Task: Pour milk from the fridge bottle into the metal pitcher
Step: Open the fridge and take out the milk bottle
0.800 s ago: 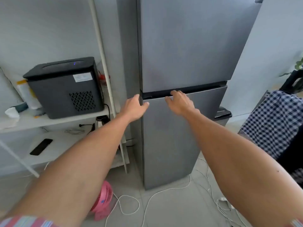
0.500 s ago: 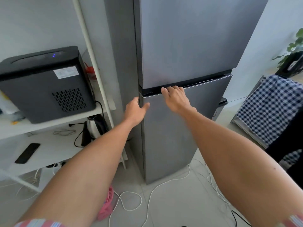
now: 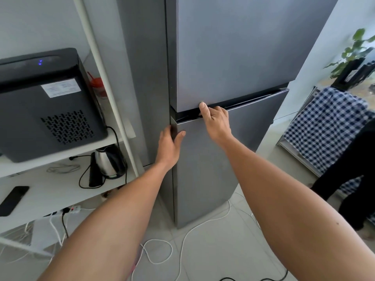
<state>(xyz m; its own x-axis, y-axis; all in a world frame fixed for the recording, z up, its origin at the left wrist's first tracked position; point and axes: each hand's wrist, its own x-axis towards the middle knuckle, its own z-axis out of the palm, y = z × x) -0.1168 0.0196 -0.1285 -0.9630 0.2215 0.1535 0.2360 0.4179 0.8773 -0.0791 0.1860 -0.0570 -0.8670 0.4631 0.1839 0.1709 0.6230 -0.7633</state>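
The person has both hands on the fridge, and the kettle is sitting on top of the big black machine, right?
Not quite. Both hands are on the fridge, left hand at the lower door's edge, right hand hooked in the handle groove. But the kettle is not on the black machine. The head view shows it on the shelf below that machine.
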